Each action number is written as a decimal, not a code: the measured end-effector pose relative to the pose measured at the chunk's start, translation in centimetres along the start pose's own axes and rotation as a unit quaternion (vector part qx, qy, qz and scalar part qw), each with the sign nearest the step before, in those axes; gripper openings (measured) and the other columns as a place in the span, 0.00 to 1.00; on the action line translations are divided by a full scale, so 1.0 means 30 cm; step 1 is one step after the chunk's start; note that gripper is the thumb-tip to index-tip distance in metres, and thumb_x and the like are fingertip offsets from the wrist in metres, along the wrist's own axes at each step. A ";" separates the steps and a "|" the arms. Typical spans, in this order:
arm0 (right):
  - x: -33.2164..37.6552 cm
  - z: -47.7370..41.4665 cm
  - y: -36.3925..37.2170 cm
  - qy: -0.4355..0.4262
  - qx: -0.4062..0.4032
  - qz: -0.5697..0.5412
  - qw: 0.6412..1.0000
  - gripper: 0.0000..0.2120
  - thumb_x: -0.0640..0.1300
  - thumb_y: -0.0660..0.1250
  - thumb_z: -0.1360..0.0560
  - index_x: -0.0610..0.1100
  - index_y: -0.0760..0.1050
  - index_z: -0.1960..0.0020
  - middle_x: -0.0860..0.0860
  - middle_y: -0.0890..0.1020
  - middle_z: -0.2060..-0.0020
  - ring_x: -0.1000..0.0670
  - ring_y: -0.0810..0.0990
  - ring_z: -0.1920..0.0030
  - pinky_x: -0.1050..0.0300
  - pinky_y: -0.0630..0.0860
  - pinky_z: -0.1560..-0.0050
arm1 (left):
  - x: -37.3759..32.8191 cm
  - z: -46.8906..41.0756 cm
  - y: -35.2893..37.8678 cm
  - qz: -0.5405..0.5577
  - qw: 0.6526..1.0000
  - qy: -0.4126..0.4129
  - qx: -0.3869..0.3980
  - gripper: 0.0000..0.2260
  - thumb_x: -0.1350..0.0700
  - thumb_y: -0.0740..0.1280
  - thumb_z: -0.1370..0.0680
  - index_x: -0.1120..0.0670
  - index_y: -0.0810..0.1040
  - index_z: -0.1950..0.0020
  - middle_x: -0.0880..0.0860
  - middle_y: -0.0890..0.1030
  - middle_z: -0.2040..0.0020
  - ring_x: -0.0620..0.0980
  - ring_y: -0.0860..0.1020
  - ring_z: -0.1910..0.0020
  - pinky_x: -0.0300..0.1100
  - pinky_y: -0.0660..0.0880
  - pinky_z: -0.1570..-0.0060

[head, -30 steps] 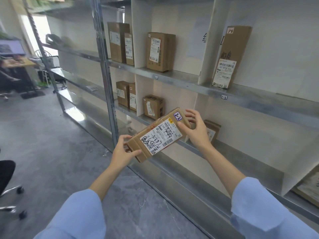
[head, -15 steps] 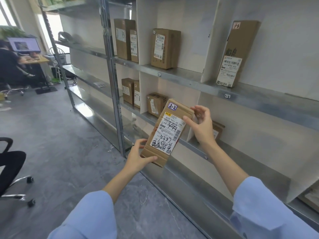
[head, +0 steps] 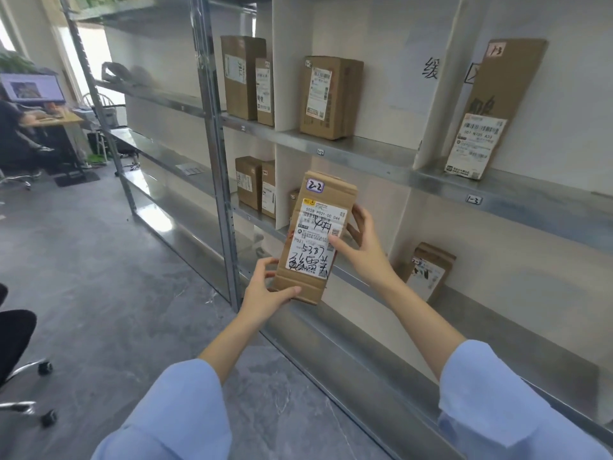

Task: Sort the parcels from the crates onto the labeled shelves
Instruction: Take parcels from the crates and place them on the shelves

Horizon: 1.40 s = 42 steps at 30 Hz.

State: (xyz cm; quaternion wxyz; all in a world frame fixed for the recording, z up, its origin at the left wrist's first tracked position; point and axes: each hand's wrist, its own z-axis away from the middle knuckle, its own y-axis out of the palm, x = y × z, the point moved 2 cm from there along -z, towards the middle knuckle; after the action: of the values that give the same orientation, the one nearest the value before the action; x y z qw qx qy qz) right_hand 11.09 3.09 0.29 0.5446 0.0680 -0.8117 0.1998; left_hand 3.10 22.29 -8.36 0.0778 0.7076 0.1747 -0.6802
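I hold a flat brown cardboard parcel [head: 316, 235] upright in both hands, in front of the second shelf level. It carries a white shipping label with handwriting and a small tag reading 2-2 at its top. My left hand [head: 265, 293] grips its bottom left corner. My right hand [head: 361, 247] clasps its right edge, thumb on the label. Behind the parcel, a small box in the same bay is mostly hidden. The metal shelf rack [head: 365, 157] bears small tags reading 1-2 [head: 320, 152] and 1-3 [head: 473, 199].
Other parcels stand on the shelves: two at upper left [head: 247, 78], one box [head: 328, 96], a tall one marked 1-3 [head: 487, 111], two lower left [head: 255, 185], one at lower right [head: 428, 272]. A steel upright [head: 219, 161] stands left of my hands. A person sits at a desk [head: 36, 117] far left; chair wheels [head: 43, 393] near.
I have turned the parcel from tilted to nearly upright and lifted it closer to the second shelf level. My view has shifted left and closer to the rack.
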 end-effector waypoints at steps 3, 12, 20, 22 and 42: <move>0.003 -0.087 0.074 -0.002 -0.005 0.012 1.000 0.38 0.44 0.70 0.23 0.57 0.51 0.22 0.79 0.66 0.41 0.63 0.69 0.32 0.53 0.70 0.30 | -0.003 -0.125 -0.072 -0.012 1.000 0.011 0.014 0.30 0.54 0.80 0.33 0.41 0.68 0.39 0.45 0.76 0.42 0.43 0.74 0.39 0.58 0.77 0.42; -0.043 -0.283 0.286 0.043 -0.081 0.015 0.996 0.31 0.48 0.71 0.24 0.57 0.56 0.29 0.64 0.69 0.36 0.53 0.74 0.33 0.42 0.74 0.34 | -0.027 -0.421 -0.229 -0.095 0.987 0.096 0.093 0.29 0.54 0.76 0.28 0.46 0.66 0.32 0.48 0.78 0.43 0.47 0.76 0.43 0.38 0.72 0.46; -0.156 -0.342 0.372 0.087 -0.088 0.100 0.987 0.39 0.50 0.74 0.26 0.54 0.57 0.22 0.72 0.71 0.38 0.69 0.72 0.37 0.64 0.70 0.34 | 0.017 -0.581 -0.268 -0.048 0.982 0.121 0.135 0.31 0.58 0.76 0.29 0.43 0.64 0.33 0.43 0.75 0.44 0.46 0.78 0.44 0.36 0.75 0.47; -0.196 -0.347 0.379 0.094 -0.085 0.110 0.986 0.44 0.46 0.76 0.28 0.54 0.53 0.21 0.65 0.72 0.35 0.64 0.73 0.36 0.69 0.68 0.35 | 0.047 -0.611 -0.259 -0.048 0.980 0.123 0.146 0.32 0.56 0.77 0.29 0.41 0.64 0.32 0.43 0.76 0.43 0.48 0.79 0.44 0.38 0.76 0.46; -0.692 -0.513 0.101 0.152 -0.297 0.120 0.935 0.45 0.37 0.75 0.28 0.51 0.52 0.21 0.72 0.68 0.39 0.79 0.69 0.45 0.65 0.65 0.34 | 0.223 -1.051 0.019 -0.377 0.875 0.249 0.172 0.30 0.42 0.67 0.23 0.44 0.61 0.23 0.46 0.64 0.24 0.51 0.63 0.27 0.53 0.62 0.32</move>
State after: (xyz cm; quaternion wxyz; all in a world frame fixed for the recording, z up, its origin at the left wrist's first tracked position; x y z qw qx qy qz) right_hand 31.53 9.75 -14.36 0.6283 -0.2262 -0.7440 0.0216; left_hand 32.90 33.68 -13.10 -0.3539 0.7362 0.3221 -0.4786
